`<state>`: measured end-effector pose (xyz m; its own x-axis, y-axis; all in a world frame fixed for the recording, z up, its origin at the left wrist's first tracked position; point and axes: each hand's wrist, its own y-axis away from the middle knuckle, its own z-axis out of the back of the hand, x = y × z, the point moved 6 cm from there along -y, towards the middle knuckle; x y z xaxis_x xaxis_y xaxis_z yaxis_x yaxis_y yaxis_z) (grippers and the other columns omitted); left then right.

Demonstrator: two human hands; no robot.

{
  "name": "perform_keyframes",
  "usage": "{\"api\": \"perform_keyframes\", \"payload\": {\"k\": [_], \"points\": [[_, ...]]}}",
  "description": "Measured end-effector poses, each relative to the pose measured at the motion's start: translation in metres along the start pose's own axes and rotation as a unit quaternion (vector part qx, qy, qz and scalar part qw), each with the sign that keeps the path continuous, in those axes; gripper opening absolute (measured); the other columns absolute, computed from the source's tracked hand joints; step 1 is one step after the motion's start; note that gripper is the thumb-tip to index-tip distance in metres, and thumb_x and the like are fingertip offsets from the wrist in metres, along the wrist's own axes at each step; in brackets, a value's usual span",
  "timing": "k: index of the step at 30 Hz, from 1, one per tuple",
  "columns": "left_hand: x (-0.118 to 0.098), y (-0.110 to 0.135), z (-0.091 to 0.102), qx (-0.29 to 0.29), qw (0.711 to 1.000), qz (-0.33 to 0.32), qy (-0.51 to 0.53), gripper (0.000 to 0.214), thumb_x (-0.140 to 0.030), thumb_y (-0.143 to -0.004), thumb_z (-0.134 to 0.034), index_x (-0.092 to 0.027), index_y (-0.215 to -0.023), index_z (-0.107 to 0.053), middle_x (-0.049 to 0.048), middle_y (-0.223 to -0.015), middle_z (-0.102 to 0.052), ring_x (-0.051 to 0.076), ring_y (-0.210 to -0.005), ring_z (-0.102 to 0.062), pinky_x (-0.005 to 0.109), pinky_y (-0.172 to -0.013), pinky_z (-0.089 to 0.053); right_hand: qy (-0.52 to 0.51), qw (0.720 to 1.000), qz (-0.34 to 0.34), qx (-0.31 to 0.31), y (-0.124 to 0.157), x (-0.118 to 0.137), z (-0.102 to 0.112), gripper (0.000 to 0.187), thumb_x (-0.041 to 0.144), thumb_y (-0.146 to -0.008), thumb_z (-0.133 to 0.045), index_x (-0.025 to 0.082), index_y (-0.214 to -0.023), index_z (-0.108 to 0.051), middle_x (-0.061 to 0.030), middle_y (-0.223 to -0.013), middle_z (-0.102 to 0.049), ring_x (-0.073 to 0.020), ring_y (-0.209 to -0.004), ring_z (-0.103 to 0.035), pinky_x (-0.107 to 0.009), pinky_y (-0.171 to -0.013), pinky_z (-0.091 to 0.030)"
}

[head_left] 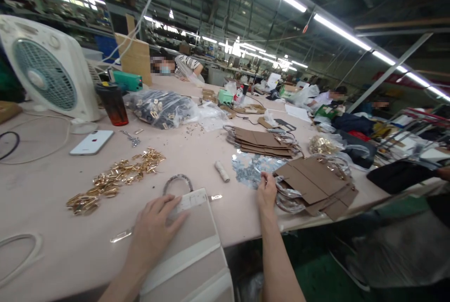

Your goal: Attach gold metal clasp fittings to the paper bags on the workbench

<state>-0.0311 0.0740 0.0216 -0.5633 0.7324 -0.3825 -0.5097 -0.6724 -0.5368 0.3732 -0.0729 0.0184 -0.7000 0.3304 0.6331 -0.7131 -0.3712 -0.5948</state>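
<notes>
My left hand [158, 222] lies with its fingers spread on the upper part of a pale bag panel [188, 245], which hangs over the table's front edge. A curved handle [178, 179] stands out beyond the panel's far end. My right hand [267, 193] is at the near edge of a heap of small silvery metal pieces [246, 168]. Its thumb and fingertips are pinched together; whatever is between them is too small to make out. Shiny metal buckles lie on either side of the panel, one on the left [121, 236] and one on the right [216, 197].
Gold-coloured fittings [119, 175], a phone [92, 142], a dark cup [111, 105] and a fan [49, 67] stand or lie on the left. A small roll [221, 171] lies mid-table. Brown bag pieces [316, 182] are stacked on the right. A co-worker [179, 66] sits across.
</notes>
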Motion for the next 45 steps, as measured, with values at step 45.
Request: {"api": "perform_keyframes", "payload": {"k": [45], "points": [[0.004,-0.002,-0.001,-0.004,0.999,0.005,0.039,0.051,-0.063,-0.094,-0.061,-0.025,-0.126,-0.071,0.0094,-0.127,-0.071,0.032,-0.116,-0.062,0.049,-0.102,-0.051,0.043,0.996,0.031,0.073,0.028,0.006,0.007,0.019,0.032,-0.094,-0.050,0.022,-0.091,-0.066,-0.0110,-0.094,-0.067,-0.0284,-0.094,-0.060,-0.041,-0.090,-0.048]]}}
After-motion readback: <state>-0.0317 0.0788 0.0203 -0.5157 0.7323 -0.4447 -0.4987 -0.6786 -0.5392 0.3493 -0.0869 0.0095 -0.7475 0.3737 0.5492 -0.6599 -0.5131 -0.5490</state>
